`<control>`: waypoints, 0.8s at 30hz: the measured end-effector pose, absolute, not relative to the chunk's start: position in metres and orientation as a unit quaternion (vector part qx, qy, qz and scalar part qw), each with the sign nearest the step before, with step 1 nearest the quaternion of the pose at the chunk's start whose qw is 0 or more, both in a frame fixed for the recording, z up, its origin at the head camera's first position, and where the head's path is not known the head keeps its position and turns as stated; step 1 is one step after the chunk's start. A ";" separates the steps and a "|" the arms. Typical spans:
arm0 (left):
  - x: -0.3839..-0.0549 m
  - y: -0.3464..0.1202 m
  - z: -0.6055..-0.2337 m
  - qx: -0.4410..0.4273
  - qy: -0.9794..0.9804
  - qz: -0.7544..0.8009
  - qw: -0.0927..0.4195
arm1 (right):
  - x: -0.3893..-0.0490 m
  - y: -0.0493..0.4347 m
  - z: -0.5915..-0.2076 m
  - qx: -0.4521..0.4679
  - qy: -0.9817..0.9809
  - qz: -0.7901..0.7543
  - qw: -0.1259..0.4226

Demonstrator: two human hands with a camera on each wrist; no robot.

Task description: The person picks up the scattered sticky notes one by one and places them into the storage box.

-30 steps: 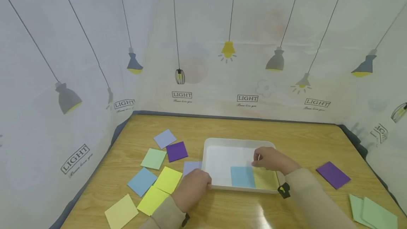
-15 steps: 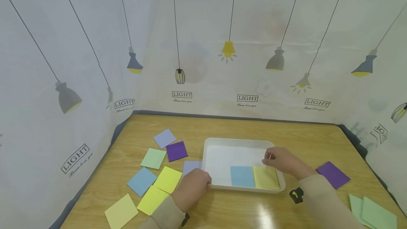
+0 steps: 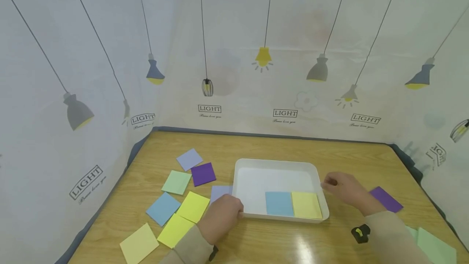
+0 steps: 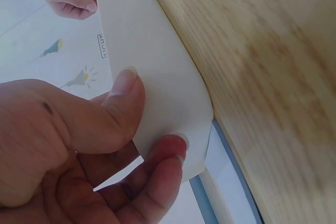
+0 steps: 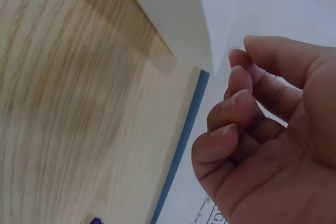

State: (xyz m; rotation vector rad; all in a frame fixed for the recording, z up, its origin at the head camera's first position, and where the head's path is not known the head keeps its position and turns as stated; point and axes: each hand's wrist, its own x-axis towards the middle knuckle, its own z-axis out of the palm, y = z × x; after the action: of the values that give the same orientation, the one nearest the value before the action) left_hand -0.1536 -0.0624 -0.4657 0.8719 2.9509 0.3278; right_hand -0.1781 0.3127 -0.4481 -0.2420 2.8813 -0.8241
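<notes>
Fingers of the left hand pinch a corner of the white tray, likely to steady it, while a blue sticky note and yellow sticky note lie inside, left of the loosely curled, empty fingers of the right hand.

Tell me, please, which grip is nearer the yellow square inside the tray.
Right: the right grip is just right of the yellow square; the left grip holds the near left corner of the tray, farther away.

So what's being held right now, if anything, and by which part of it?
The tray, by its near left corner, in the left grip; the right grip holds nothing.
</notes>
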 end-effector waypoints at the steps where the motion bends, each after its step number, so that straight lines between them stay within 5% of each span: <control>1: -0.154 -0.062 -0.466 0.281 0.953 0.106 0.025 | -0.178 0.315 -0.449 -0.080 0.957 -0.271 0.064; 24: -0.156 -0.063 -0.472 0.276 0.955 0.106 0.032 | -0.172 0.403 -0.480 0.003 0.971 -0.216 0.100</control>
State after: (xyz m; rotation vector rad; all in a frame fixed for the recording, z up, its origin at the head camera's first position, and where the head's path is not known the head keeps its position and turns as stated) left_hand -0.1560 -0.0628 -0.4717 0.8501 2.9405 0.3273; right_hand -0.1720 0.4034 -0.4803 0.0078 2.8717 -0.6385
